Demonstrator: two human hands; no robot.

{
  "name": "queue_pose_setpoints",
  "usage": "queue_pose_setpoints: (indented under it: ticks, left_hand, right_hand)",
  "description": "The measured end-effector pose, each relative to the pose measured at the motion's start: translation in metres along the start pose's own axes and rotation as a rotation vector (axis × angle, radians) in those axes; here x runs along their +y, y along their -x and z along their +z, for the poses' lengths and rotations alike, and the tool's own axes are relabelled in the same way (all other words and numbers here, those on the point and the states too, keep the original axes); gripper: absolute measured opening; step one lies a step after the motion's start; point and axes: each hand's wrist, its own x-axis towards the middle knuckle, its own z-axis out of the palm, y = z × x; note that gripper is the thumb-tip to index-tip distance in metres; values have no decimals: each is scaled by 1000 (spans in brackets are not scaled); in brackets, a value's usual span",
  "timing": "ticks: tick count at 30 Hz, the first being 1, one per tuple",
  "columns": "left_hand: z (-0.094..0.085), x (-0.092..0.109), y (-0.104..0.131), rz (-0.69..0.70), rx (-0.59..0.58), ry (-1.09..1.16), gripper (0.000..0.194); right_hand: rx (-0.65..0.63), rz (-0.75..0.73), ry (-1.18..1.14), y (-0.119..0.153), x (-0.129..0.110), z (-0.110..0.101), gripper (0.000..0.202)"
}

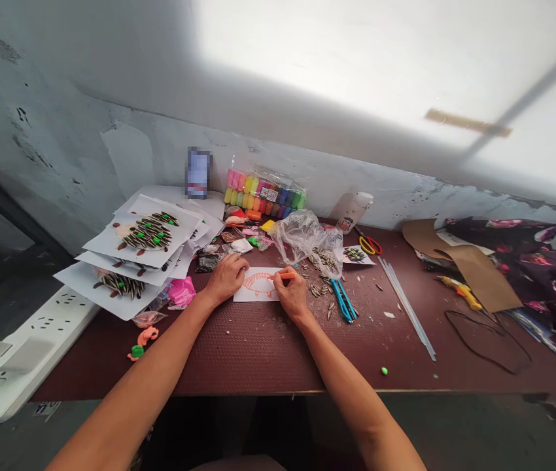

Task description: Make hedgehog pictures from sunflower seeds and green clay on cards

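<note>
A small white sheet of paper lies on the table, with an animal-like outline with short legs drawn in orange on it. My right hand grips an orange marker, its tip close to the drawing's upper right. On the paper's left edge rests my left hand, fingers lying over the edge with nothing held. To the right are sunflower seeds, partly in a clear plastic bag, and a blue utility knife.
Stacked paper pictures with seeds and green dots stand at the left, by a power strip. Behind lie coloured clay packs and a white bottle. Scissors, clear glue sticks and a yellow glue gun lie right.
</note>
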Motion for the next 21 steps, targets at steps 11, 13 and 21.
queue_pose_setpoints:
  ticks: [11,13,21]
  left_hand:
    - [0,0,1,4,7,-6,19]
    - [0,0,1,5,9,-4,19]
    - [0,0,0,1,-2,6,19]
  right_hand:
    - [45,17,57,-2,2,-6,24]
    - [36,15,50,-1,1,-5,24]
    - [-6,15,50,-1,-2,-5,25]
